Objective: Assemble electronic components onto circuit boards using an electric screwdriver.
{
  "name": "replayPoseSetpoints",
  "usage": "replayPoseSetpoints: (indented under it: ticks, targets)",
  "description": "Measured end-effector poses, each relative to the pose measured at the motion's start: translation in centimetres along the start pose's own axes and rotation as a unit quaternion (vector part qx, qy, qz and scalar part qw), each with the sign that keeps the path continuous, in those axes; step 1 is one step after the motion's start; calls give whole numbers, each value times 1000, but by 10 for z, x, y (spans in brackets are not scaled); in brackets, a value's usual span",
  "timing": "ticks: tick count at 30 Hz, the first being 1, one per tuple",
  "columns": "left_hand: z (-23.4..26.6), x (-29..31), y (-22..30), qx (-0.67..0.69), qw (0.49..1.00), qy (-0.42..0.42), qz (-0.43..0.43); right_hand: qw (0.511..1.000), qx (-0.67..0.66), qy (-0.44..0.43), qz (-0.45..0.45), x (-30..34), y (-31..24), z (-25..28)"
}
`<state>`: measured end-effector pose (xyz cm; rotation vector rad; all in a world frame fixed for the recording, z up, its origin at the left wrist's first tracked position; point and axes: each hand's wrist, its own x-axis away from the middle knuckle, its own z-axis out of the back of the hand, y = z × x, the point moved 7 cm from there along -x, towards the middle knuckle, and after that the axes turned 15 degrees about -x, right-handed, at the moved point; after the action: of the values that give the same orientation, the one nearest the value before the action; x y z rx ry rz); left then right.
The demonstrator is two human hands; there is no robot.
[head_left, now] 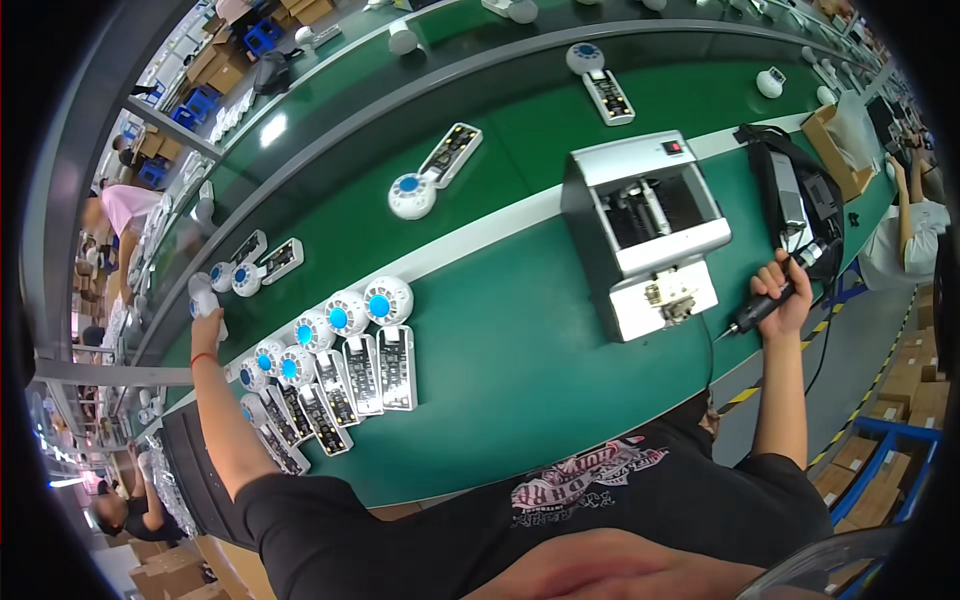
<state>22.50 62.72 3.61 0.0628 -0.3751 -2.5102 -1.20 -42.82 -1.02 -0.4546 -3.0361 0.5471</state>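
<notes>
Bench, three o'clock: right hand wrapped around black screwdriver.
Nine o'clock: left hand at white device; cannot tell whether pinching.

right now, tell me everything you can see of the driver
The driver has a dark, rounded body that looks like plastic, narrowing to a thin, metal-looking bit. The right hand wraps around it, hiding part of the body. It lies slanted in the picture, bit toward the lower left, at the right side of the green bench. Whether the bit touches the bench is unclear.
</notes>
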Motion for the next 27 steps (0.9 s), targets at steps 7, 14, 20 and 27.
replayPoseSetpoints:
  ticks: [7,14,20,27]
  targets:
    - [44,284,213,-111,965,93,-219,1000,-5,10,15,5,-5,-3]
    - [-68,500,342,-167,915,100,-353,997,-60,19,-36,2,3,2]
    - [-97,531,354,-216,894,158,-361,997,-63,26,-48,8,2,-5]
    - [-105,536,357,-236,878,149,-389,995,-71,28,-60,13,0,0]
